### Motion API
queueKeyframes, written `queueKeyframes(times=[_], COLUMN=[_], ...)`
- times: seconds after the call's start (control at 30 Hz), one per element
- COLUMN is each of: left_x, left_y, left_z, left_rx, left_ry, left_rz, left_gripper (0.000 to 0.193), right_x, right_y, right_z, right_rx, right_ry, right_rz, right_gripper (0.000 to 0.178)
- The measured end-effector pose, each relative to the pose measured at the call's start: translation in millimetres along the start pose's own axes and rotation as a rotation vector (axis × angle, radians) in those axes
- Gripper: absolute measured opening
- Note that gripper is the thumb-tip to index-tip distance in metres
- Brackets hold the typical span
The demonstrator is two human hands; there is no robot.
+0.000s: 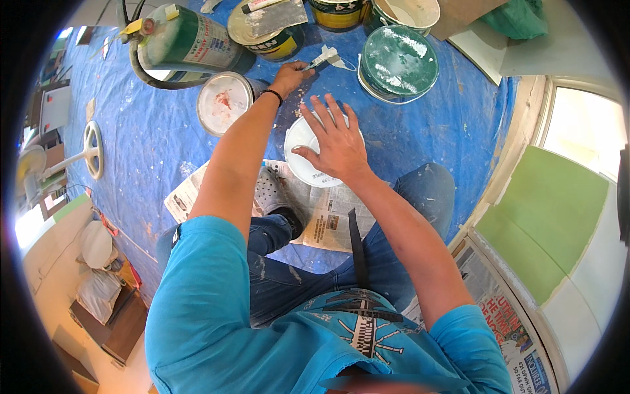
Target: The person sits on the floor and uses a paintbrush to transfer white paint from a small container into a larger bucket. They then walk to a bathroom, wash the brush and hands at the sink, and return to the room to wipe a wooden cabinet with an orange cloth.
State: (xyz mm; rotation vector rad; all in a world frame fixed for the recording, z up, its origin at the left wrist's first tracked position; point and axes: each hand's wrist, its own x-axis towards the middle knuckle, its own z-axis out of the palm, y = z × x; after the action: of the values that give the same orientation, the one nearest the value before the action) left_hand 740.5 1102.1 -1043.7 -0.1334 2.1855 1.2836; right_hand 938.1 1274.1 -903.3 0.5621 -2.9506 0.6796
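My left hand (290,75), with a black band at the wrist, reaches forward and grips the handle of a small putty knife (323,58) whose white-smeared blade lies on the blue tarp (151,144). My right hand (336,141) rests with fingers spread on a white round lid (300,141). The lid lies partly on a sheet of newspaper (328,217) in front of my knees. A tin with a pink-stained white lid (224,102) stands just left of my left forearm.
A green-lidded bucket (399,60) stands at the far right of the tarp. Beyond it are a green cylinder with a hose (190,44), a paint tin with a trowel on top (270,26), a yellow tin (338,13) and a white bucket (401,13). A half-green wall (558,217) runs along the right.
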Motion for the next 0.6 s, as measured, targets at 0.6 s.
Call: queueKeyframes(times=[0.6], left_x=[21.8], left_y=[9.2], left_z=[32.2], left_rx=[0.556], left_ry=[-0.110], left_rz=[0.194], left_gripper=[0.035], right_x=[-0.8], right_y=[0.0], right_z=[1.4], right_rx=[-0.041], right_ry=[-0.054], right_rz=[0.012], right_gripper=[0.086])
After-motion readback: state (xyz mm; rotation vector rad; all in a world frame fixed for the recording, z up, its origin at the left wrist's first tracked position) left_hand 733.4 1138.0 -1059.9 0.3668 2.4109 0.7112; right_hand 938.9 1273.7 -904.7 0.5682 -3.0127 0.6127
